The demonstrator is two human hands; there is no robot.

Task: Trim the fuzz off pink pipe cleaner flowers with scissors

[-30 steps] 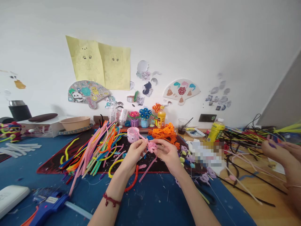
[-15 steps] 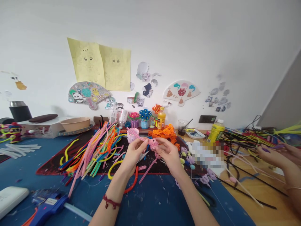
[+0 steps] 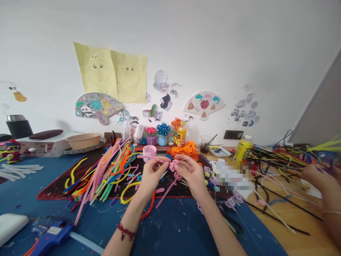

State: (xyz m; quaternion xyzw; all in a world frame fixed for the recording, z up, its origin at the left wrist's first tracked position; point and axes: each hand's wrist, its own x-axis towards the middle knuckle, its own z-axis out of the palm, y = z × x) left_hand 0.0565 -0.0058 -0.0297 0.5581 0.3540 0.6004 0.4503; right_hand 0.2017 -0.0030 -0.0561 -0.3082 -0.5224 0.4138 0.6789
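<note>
Both my hands meet over the dark mat (image 3: 53,186) in the middle of the table. My left hand (image 3: 151,175) pinches a pink pipe cleaner (image 3: 151,157) whose free end runs off to the left. My right hand (image 3: 189,171) grips the small pink coiled flower (image 3: 174,165) that the same pipe cleaner is wound into. A loose pink tail (image 3: 167,191) hangs down from the flower toward me. A red string bracelet (image 3: 125,231) sits on my left wrist.
A heap of coloured pipe cleaners (image 3: 106,170) lies left of my hands, orange pieces (image 3: 185,150) behind them. A blue glue gun (image 3: 50,234) rests at front left. Bottles and small flower pots line the wall. Another person's hands (image 3: 319,174) work among black pipe cleaners at right.
My hands have stayed together on the pink flower, turning it slightly; the pipe cleaner's free end now points more level to the left. The other person's hands have shifted further right.
</note>
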